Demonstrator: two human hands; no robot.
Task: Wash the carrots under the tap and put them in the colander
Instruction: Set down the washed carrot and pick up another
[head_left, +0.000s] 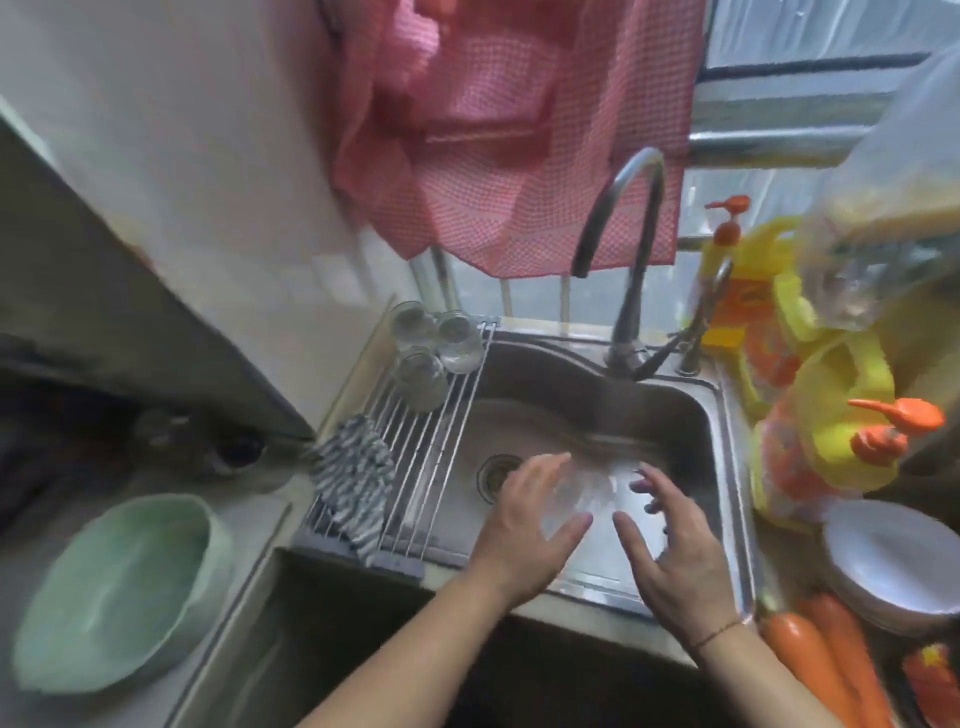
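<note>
Both hands, left (524, 525) and right (675, 540), grip released, hover inside sink (727, 415) (carrots (810, 654) right).

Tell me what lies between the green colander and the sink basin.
In the head view, a metal roll-up rack lies between the colander and the sink basin, with a striped cloth and glass jars on it.

Pink cloth (498, 130), upturned glasses (431, 353)
</note>
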